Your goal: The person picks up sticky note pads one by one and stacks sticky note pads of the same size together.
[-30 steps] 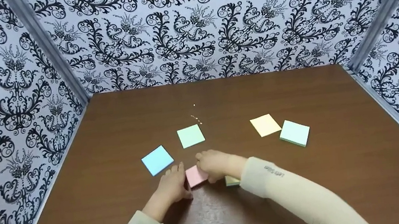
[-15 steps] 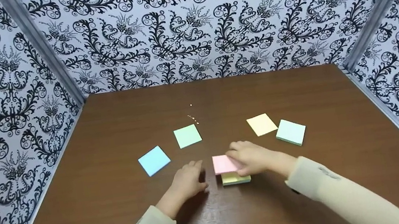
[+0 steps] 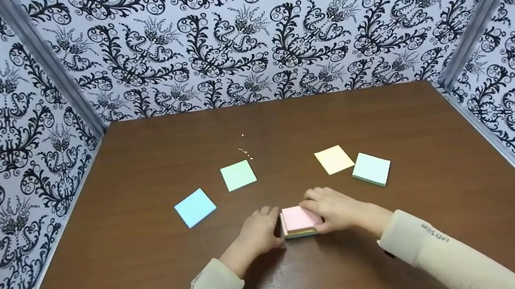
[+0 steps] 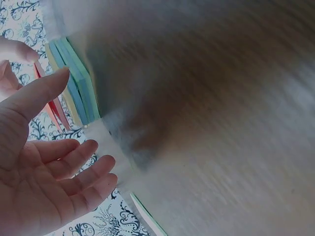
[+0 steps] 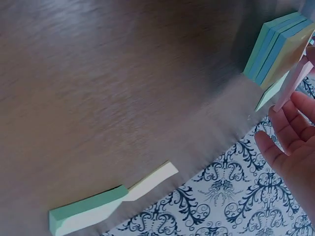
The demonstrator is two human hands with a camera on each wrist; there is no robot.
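Note:
A pink sticky note pad [image 3: 299,217] lies flat over a stack of sticky note pads [image 4: 81,86] in yellow, blue and green. My right hand [image 3: 338,209] pinches the pink pad by its right side. In the right wrist view, a gap shows between the pink pad [image 5: 290,87] and the stack [image 5: 278,49]. At the left side of the stack is my left hand [image 3: 258,233], its fingers spread and loosely bent, holding nothing. Its thumb comes close to the stack's edge in the left wrist view; whether it touches I cannot tell.
On the brown table [image 3: 157,287] lie a blue pad [image 3: 195,208] and a green pad [image 3: 238,175] to the left. A yellow pad [image 3: 334,159] and a thicker pale green pad [image 3: 371,169] lie to the right. Patterned walls [image 3: 243,37] enclose the back and sides.
The right hand has carried the pink pad rightward and lowered it over the stack. My left hand has let go of the pad's side and followed rightward to the stack.

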